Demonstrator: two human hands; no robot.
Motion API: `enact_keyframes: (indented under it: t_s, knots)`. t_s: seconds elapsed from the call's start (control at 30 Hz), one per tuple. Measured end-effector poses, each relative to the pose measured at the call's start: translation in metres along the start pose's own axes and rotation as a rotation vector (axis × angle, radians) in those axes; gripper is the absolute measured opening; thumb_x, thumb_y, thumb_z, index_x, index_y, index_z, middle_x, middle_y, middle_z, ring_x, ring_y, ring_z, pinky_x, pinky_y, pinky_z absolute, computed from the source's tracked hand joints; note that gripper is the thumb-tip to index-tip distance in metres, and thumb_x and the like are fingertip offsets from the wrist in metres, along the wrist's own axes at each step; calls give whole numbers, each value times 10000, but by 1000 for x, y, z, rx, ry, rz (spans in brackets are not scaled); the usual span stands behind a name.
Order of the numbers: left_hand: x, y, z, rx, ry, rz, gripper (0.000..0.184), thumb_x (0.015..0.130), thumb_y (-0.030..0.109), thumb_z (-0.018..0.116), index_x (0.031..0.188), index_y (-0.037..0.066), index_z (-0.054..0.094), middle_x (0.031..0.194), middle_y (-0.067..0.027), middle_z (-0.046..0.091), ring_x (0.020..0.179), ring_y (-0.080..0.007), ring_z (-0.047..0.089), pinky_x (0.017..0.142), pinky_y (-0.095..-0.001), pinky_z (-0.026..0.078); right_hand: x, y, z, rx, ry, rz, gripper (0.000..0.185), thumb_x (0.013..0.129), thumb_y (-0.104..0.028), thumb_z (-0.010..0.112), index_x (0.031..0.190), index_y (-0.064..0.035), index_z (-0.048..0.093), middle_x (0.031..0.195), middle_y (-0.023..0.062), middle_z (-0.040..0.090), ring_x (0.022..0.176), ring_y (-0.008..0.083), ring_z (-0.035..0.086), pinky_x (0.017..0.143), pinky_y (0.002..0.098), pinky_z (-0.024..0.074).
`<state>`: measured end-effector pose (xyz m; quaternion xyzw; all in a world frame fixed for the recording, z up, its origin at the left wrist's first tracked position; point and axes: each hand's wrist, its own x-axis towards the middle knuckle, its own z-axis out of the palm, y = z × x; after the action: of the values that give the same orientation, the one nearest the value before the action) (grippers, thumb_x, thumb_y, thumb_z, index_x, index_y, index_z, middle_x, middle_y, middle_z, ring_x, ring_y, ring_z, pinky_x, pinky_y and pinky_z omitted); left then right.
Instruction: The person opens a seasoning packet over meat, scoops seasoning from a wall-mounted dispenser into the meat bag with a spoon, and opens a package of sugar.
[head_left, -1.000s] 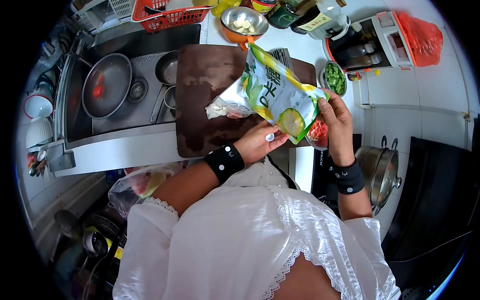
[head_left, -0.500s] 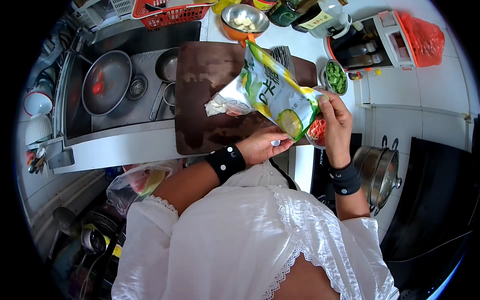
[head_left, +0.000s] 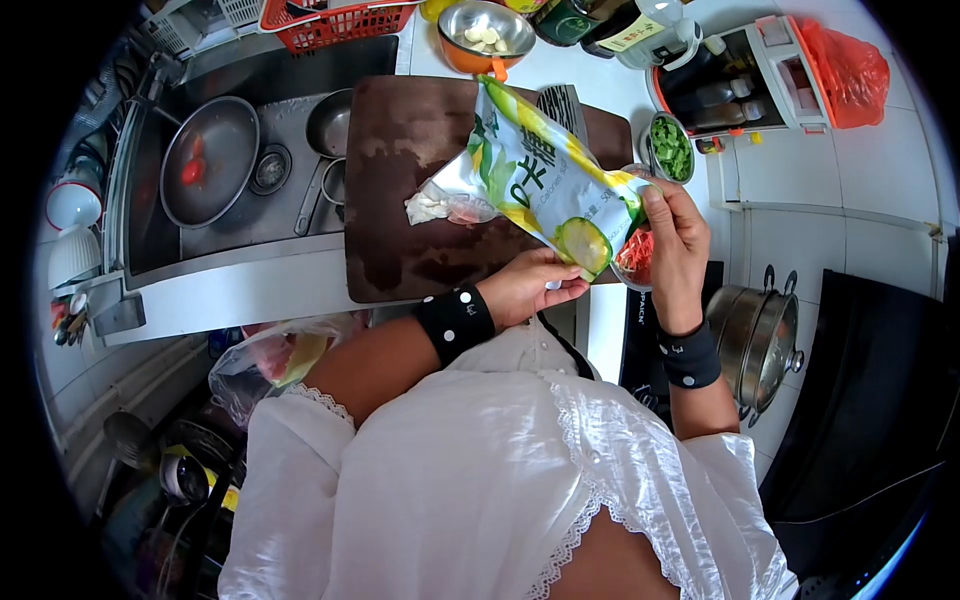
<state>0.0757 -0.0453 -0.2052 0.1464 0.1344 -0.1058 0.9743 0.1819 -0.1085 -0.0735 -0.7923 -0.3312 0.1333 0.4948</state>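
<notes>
A green, yellow and white printed pouch (head_left: 545, 165) is held tilted over the brown cutting board (head_left: 400, 130). My left hand (head_left: 535, 285) pinches its lower corner between thumb and fingers. At the pouch's right-hand end, my right hand (head_left: 675, 240) grips the upper corner. Beneath the pouch's left side lies a clear plastic wrapper with something white (head_left: 430, 205) at its end. Behind the pouch, a knife blade (head_left: 563, 108) partly shows on the board. A bowl of red shreds (head_left: 635, 258) sits by my right hand, partly hidden.
To the left, a sink (head_left: 300, 110) holds a frying pan (head_left: 210, 165) and a small pot (head_left: 330, 122). An orange-handled steel bowl (head_left: 490, 40) with white pieces, a bowl of chopped greens (head_left: 670, 148) and bottles stand behind the board. A lidded steel pot (head_left: 765, 345) is at right.
Both hands keep their hold on the pouch, which has tilted slightly. The whole view has shifted a little.
</notes>
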Motion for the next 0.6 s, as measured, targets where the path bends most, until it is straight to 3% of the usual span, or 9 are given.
enact_keyframes:
  t_s: [0.3,0.4,0.6]
  knots:
    - [1,1,1,-16,4,-27,227,870,104,557,1078,19,526,1007,-51,555,908,-136,567,836,-242,488,3,-7,3,-58,1,-44,145,884,-99,540,879,32,600,743,29,559,648,77,471,581,220,396]
    - [0,2,1,-31,-6,-29,218,869,101,558,1068,19,528,992,-48,556,885,-134,571,820,-237,495,7,-2,6,-86,15,-160,149,882,-105,543,875,31,602,708,28,556,613,76,461,556,220,390]
    - [1,1,-2,-22,-15,-41,200,871,108,559,1048,20,529,971,-44,554,868,-129,570,805,-234,500,8,-9,7,-141,8,-139,156,883,-116,542,875,27,606,686,27,557,601,68,450,555,215,387]
